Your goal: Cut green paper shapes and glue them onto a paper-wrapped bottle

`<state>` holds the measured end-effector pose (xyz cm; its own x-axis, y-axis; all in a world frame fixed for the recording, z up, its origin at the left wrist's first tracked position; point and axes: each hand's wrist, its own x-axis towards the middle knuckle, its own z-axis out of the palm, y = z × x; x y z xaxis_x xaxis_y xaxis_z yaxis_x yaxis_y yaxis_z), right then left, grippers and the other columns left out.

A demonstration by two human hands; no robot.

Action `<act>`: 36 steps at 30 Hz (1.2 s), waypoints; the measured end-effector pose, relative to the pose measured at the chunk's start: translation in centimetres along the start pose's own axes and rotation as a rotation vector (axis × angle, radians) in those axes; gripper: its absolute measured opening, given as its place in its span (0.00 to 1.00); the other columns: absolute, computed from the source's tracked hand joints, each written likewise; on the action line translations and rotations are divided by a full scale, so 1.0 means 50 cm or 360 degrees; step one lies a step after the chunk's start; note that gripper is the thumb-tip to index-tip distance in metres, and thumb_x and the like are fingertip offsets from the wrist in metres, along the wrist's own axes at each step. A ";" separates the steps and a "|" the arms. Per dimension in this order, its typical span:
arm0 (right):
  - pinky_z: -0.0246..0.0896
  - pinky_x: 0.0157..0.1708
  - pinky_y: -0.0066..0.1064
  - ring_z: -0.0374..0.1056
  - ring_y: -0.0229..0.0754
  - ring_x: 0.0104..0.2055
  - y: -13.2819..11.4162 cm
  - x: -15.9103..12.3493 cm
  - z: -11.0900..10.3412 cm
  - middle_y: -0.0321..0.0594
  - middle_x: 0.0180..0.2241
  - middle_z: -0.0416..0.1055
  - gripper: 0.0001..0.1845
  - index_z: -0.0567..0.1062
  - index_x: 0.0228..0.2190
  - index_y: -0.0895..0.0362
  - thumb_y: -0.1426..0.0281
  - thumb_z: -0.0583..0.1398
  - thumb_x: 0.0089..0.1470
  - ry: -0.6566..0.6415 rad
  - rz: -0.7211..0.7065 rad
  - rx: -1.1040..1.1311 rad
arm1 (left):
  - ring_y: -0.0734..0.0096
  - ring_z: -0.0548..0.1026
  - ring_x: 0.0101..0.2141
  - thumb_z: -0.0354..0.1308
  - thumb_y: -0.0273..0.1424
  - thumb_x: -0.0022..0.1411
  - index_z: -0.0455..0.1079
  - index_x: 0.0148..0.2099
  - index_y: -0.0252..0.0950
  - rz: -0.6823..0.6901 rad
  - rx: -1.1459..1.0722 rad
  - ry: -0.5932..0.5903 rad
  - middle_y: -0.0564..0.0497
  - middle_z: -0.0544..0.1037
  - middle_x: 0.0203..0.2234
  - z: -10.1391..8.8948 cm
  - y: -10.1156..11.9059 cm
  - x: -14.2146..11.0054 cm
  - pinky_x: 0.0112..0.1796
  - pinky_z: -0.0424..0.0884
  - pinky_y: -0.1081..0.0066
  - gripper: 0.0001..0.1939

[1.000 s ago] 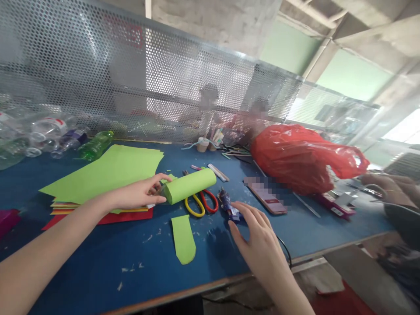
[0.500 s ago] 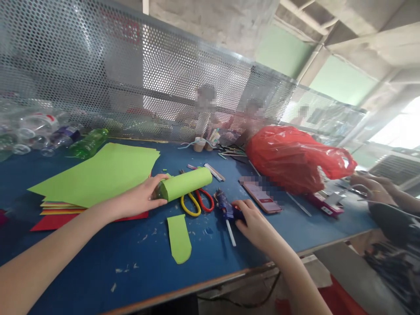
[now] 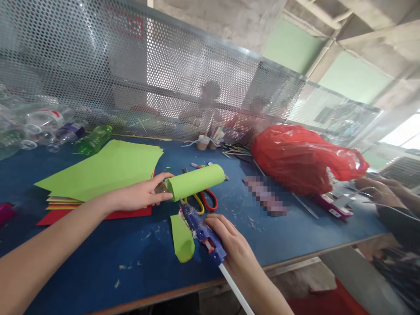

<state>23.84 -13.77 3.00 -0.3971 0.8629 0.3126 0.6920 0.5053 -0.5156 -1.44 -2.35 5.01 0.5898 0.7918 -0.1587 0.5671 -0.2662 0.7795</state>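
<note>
My left hand (image 3: 141, 195) grips the near end of a bottle wrapped in light green paper (image 3: 196, 181), held lying just above the blue table (image 3: 98, 258). My right hand (image 3: 229, 245) holds a blue glue gun (image 3: 201, 232) with a white glue stick out of its back; the nozzle points up-left toward the roll's lower edge. A rounded strip of green paper (image 3: 182, 238) lies on the table under the gun. Scissors with yellow and red handles (image 3: 205, 201) lie behind the roll.
A stack of coloured paper sheets (image 3: 105, 173), green on top, lies at the left. Empty plastic bottles (image 3: 59, 138) line the perforated metal screen (image 3: 164, 74). A red plastic bag (image 3: 298, 159) sits at the right, with another person's hands (image 3: 380, 190) beyond it.
My right hand reached to the glue gun lying on the table, took hold of it and brought it left to the green roll. My left hand kept hold of the roll.
</note>
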 end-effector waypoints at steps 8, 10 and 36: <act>0.61 0.40 0.33 0.66 0.44 0.41 0.001 -0.002 0.008 0.42 0.40 0.68 0.06 0.65 0.39 0.53 0.72 0.53 0.59 -0.0013 0.0061 -0.0010 | 0.63 0.72 0.39 0.50 0.48 0.60 0.43 0.65 0.41 -0.0003 -0.0102 -0.0090 0.45 0.71 0.45 -0.005 -0.006 0.000 0.40 0.66 0.66 0.36; 0.61 0.38 0.32 0.65 0.44 0.39 0.001 -0.001 0.010 0.41 0.39 0.68 0.05 0.66 0.38 0.54 0.73 0.54 0.58 -0.0012 0.0064 -0.0009 | 0.62 0.71 0.41 0.50 0.49 0.60 0.43 0.64 0.41 0.0013 -0.0113 -0.0102 0.44 0.70 0.48 -0.006 -0.010 0.002 0.41 0.66 0.66 0.36; 0.60 0.34 0.28 0.67 0.43 0.41 -0.014 0.004 0.005 0.40 0.41 0.68 0.04 0.66 0.36 0.53 0.74 0.53 0.60 -0.0065 0.0135 -0.0056 | 0.61 0.71 0.40 0.48 0.49 0.61 0.44 0.65 0.39 0.0005 -0.0025 -0.0101 0.47 0.72 0.41 -0.008 -0.007 0.001 0.41 0.65 0.66 0.36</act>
<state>23.14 -13.94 3.21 -0.3601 0.9025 0.2361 0.7445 0.4305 -0.5103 -1.82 -2.00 4.98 0.6272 0.7543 -0.1941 0.5563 -0.2594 0.7895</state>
